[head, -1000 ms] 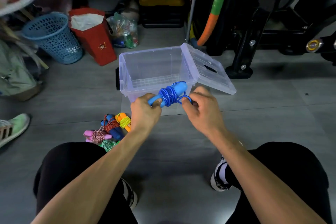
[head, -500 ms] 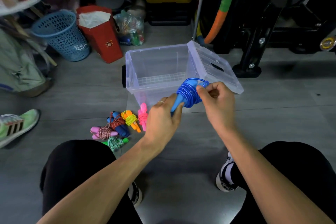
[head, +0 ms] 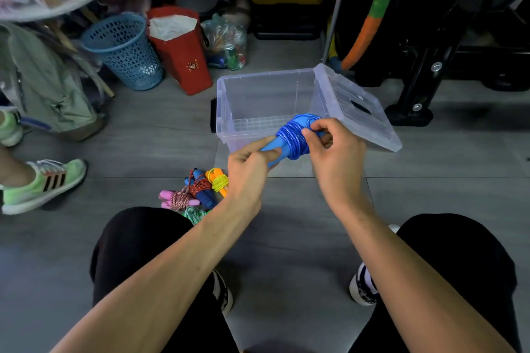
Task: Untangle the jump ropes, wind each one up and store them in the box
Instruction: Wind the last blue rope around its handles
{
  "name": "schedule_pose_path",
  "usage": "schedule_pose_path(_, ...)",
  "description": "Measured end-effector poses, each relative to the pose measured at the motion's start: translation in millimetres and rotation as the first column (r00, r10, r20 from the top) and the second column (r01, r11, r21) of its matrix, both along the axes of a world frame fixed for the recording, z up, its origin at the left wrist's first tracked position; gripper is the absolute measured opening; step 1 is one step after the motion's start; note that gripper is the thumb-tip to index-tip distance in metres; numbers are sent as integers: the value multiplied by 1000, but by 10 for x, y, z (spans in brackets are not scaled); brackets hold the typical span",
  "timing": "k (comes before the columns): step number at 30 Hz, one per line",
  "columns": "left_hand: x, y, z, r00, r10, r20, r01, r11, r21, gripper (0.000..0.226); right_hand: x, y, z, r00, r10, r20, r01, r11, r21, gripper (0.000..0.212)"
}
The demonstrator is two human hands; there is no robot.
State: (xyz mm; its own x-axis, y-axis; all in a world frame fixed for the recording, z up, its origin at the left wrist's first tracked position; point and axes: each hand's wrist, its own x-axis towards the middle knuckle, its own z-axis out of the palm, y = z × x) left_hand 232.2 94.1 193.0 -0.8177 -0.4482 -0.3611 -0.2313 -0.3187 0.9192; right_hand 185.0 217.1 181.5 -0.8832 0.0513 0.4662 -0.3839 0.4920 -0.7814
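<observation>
Between the two hands, just in front of the near wall of the clear plastic box [head: 266,100], sits the blue jump rope [head: 292,137], its cord coiled in tight turns round its own paired handles. The left hand [head: 248,172] grips the lower end of the handles, thumb laid across the top. The right hand [head: 335,157] pinches the last bit of cord at the upper end of the coil, fingertips [head: 308,133] pressed against the turns.

The step in hand looks like finishing the wrap: securing the loose tail so the bundle holds. To do it well, the left hand should hold the handles firmly so the coil cannot spin, while the right feeds the tail under one of the outer turns and pulls it snug. Slack let go here would probably loosen several turns at once, as the smooth cord looks springy.

Beyond the hands the box stands open, nothing visible inside, its lid [head: 361,112] leaning off the right-hand side. Below and left of the left hand lie other wound ropes on the floor: a yellow rope on orange handles [head: 219,182], a red rope on blue handles [head: 200,189], a red-and-white rope on pink handles [head: 177,199] and a green one [head: 195,213] partly hidden by the knee.
</observation>
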Motion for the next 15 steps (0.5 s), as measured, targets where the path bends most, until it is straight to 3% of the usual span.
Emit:
schedule_pose_path(5, 22, 41, 58, 994, 39, -99, -38, 999, 12, 29, -23, -70, 27, 989, -74, -127, 77, 997, 18, 14)
schedule_pose_path(12, -11, 79, 120, 997, 17, -73, -3, 983, 183, 30, -14, -4, 207, 996, -84, -41, 71, 962, -262, 16)
schedule_pose_path(15, -43, 62, 117, 997, 0, -81, 22, 964, 266, 31, -50, 71, 276, 999, -40, -22, 32, 961, -275, 24)
